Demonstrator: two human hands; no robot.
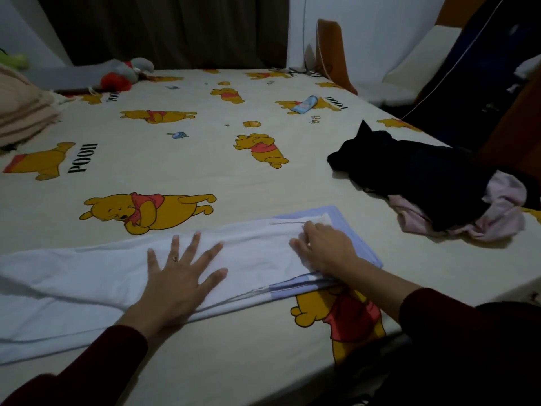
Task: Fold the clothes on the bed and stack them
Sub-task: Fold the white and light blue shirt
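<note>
The bed (pixel 205 171) wears a cream sheet printed with yellow bears in red shirts. The white garment (pixel 87 276) has pale lilac trim; at three o'clock, black clothing (pixel 415 174) tops pink clothing (pixel 503 200).

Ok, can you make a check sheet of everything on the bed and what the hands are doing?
Surface: bed sheet, cream with cartoon bear print.
Job's things: white garment with light blue trim laid flat near the front edge; black garment heaped on a pink garment at the right.
Clutter: grey and red plush toy at the far edge; folded beige blanket at the left; small blue packet.
Hands: left hand flat, fingers spread on the white garment; right hand pinching its fold.
Cables: thin cords at the far right corner.
Surroundings: dark curtain behind the bed.
</note>
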